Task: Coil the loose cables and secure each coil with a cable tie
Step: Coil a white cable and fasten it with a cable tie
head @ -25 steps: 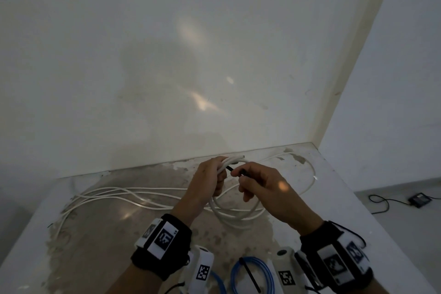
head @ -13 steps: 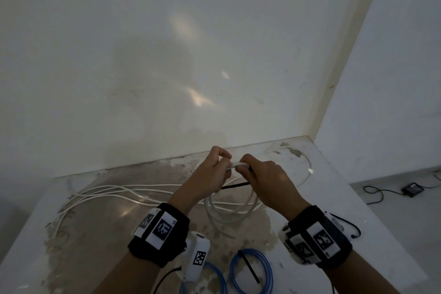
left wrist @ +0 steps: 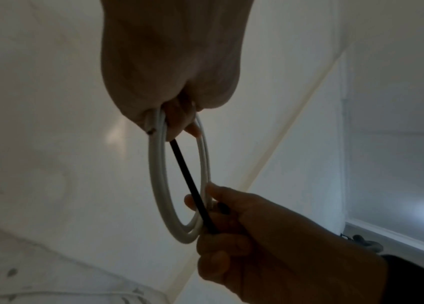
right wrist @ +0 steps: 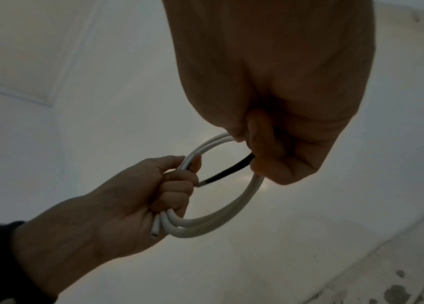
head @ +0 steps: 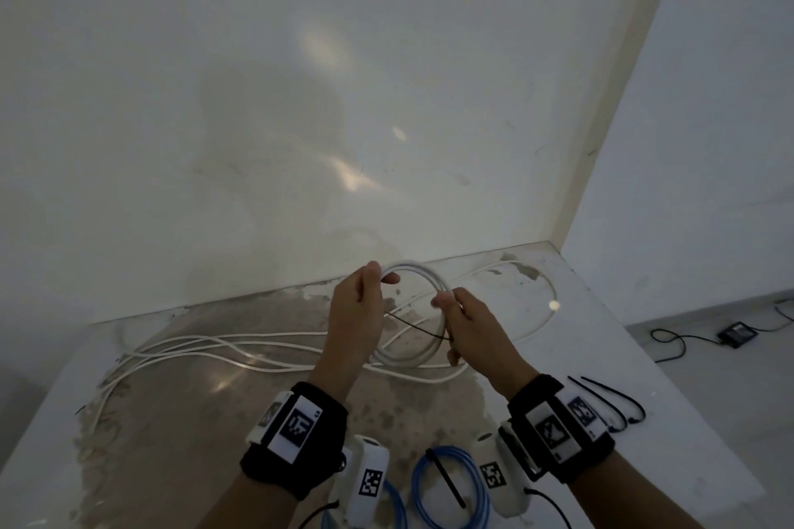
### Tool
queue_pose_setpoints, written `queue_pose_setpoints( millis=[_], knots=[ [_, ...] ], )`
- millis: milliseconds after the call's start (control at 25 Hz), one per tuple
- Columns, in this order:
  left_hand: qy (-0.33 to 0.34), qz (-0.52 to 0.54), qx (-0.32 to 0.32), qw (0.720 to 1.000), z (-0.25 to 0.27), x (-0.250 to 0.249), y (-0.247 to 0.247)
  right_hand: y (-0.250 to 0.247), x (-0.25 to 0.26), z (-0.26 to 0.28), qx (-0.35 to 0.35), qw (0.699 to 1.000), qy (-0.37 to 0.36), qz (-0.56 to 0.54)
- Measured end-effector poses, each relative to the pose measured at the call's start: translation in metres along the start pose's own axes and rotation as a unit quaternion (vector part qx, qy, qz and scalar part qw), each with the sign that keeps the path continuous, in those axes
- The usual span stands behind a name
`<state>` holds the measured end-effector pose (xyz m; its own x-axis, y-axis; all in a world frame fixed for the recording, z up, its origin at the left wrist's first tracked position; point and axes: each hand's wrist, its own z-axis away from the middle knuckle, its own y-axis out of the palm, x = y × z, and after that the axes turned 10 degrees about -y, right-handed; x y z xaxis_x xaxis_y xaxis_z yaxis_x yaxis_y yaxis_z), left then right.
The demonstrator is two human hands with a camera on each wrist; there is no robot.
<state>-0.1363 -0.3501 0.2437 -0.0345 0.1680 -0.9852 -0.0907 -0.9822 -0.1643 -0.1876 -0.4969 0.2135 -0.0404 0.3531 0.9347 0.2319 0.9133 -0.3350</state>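
Between both hands (head: 356, 314), white coil (head: 408, 356)

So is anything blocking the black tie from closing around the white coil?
Nothing visible does. The thin black cable tie spans the open middle of the white cable coil, held between the left hand and right hand.
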Motion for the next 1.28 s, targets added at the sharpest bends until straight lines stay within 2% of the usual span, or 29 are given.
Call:
queue_pose_setpoints(
  millis=[80,160,360,560,680,840,960,1080,1160,1280],
  knots=[
    [0.034,-0.066,-0.033,0.997,-0.002,0.001,-0.002,0.001,0.003,0.004,-0.045,0.999,-0.008,-0.016],
    [0.033,-0.081,-0.056,0.995,-0.007,0.007,-0.006,-0.001,0.007,0.007,-0.091,0.994,-0.024,-0.057],
    [-0.007,-0.032,-0.055,0.998,-0.007,0.016,-0.001,-0.001,0.025,0.009,-0.029,0.988,-0.053,-0.140],
    [0.017,-0.025,-0.116,0.993,-0.012,0.018,-0.006,-0.007,0.030,0.005,-0.016,0.993,-0.048,-0.103],
    [0.008,-0.008,-0.070,0.997,-0.012,0.020,-0.008,-0.007,0.032,0.005,0.001,0.989,-0.053,-0.137],
    [-0.033,-0.007,-0.022,0.999,0.002,0.021,0.002,0.000,0.037,0.004,-0.030,0.970,-0.098,-0.220],
    [-0.061,0.035,0.013,0.997,0.006,0.017,0.003,0.002,0.034,0.006,-0.042,0.960,-0.112,-0.253],
    [-0.038,0.032,0.061,0.997,0.005,0.008,-0.003,0.002,0.031,0.009,-0.028,0.955,-0.111,-0.272],
    [-0.015,0.019,0.082,0.996,0.003,0.005,-0.006,0.001,0.030,0.009,-0.026,0.960,-0.122,-0.250],
    [0.016,-0.023,0.108,0.994,0.004,0.007,-0.008,-0.001,0.024,0.006,-0.103,0.972,-0.170,-0.123]
  ],
)
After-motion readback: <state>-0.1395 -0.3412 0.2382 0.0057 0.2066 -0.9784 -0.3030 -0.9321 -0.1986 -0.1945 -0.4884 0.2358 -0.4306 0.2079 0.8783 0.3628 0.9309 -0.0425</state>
